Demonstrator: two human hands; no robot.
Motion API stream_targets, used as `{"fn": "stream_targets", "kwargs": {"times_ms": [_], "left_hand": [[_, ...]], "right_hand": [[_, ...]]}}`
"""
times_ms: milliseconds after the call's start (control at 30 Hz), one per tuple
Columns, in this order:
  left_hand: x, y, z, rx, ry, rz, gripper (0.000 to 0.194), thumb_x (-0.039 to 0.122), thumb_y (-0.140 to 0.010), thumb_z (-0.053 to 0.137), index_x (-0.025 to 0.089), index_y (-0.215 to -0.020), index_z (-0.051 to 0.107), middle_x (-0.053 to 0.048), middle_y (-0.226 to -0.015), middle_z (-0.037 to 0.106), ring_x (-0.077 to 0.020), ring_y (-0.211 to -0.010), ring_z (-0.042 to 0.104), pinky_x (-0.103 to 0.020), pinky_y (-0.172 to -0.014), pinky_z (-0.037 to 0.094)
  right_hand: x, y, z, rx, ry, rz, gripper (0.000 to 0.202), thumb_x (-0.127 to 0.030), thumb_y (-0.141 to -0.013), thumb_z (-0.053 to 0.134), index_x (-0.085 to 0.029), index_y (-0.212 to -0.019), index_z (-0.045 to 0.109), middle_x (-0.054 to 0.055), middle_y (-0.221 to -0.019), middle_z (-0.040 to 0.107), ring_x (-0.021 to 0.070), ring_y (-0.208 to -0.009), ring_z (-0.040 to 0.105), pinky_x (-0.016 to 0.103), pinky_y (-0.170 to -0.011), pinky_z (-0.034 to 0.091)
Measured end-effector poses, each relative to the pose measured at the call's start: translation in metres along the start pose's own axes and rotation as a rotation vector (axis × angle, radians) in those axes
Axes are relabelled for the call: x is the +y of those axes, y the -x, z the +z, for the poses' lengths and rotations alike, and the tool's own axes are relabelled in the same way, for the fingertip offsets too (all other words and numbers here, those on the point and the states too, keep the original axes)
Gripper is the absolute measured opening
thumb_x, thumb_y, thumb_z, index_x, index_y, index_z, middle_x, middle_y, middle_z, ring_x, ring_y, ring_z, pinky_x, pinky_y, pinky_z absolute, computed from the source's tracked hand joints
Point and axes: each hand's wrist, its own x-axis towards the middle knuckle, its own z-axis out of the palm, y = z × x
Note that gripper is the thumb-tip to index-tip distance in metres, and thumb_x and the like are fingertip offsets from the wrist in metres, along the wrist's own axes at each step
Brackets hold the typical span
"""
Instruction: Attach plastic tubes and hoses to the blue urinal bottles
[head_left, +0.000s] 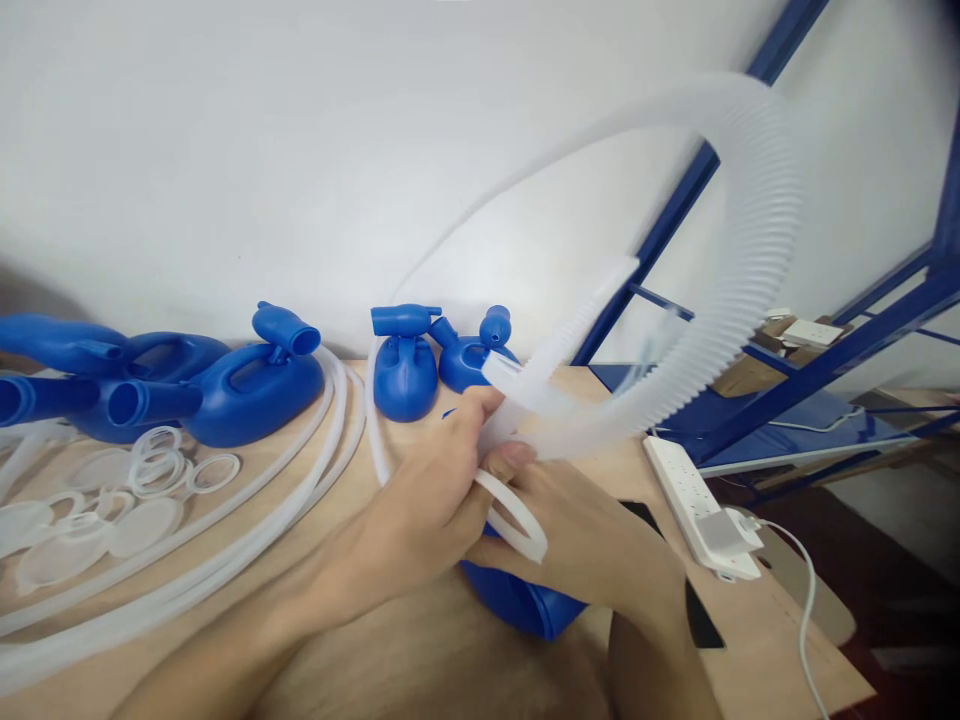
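Note:
My left hand (pixel 450 460) is closed around the white base of a translucent corrugated hose (pixel 765 220). My right hand (pixel 585 530) is closed too, its thumb touching the same spot beside the left fingers. From there the hose arcs up and to the right, then thins out leftward, blurred by motion. A white loop (pixel 529 530) sticks out between my hands. Below them a blue plastic bottle (pixel 517 595) shows in part, mostly covered by the right hand. What exactly joins under my fingers is hidden.
Several blue bottles with handles and spouts (pixel 255 395) stand along the wall. Clear rings (pixel 214 472) and discs (pixel 146 525) lie at left beside coiled white tubes (pixel 247 545). A power strip (pixel 690 500) and blue shelf frame (pixel 840 345) are at right.

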Motion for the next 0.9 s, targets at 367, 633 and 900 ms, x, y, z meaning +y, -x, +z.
{"fn": "stream_targets", "kwargs": {"times_ms": [367,633,900], "left_hand": [[-0.030,-0.033,-0.069,0.244,-0.572,0.055,0.030,0.042,-0.102,0.044,0.023,-0.124,0.049,-0.001,-0.084,0.067,-0.0196,-0.069,0.064,-0.030,-0.065,0.048],[-0.050,-0.031,-0.125,0.406,-0.969,-0.028,0.031,0.035,-0.101,0.044,0.018,-0.126,0.051,-0.012,-0.115,0.071,-0.0282,-0.108,0.066,-0.040,-0.097,0.052],[-0.028,0.002,-0.153,0.634,-1.134,-0.017,0.045,0.048,-0.099,0.044,0.016,-0.126,0.058,-0.009,-0.105,0.066,-0.0324,-0.119,0.062,-0.050,-0.109,0.046]], "right_hand": [[0.014,0.012,0.001,-0.325,-0.112,0.214,0.072,-0.048,-0.097,0.071,-0.022,-0.160,0.047,0.010,-0.115,0.076,0.0314,-0.112,0.070,0.048,-0.097,0.056],[0.022,0.013,-0.003,-0.313,-0.024,0.345,0.078,-0.050,-0.090,0.077,-0.024,-0.158,0.049,0.015,-0.132,0.072,0.0372,-0.122,0.067,0.052,-0.101,0.054],[0.029,0.010,-0.004,-0.415,-0.108,0.490,0.078,-0.048,-0.092,0.074,-0.028,-0.161,0.046,0.014,-0.131,0.075,0.0377,-0.115,0.073,0.050,-0.094,0.057]]}}
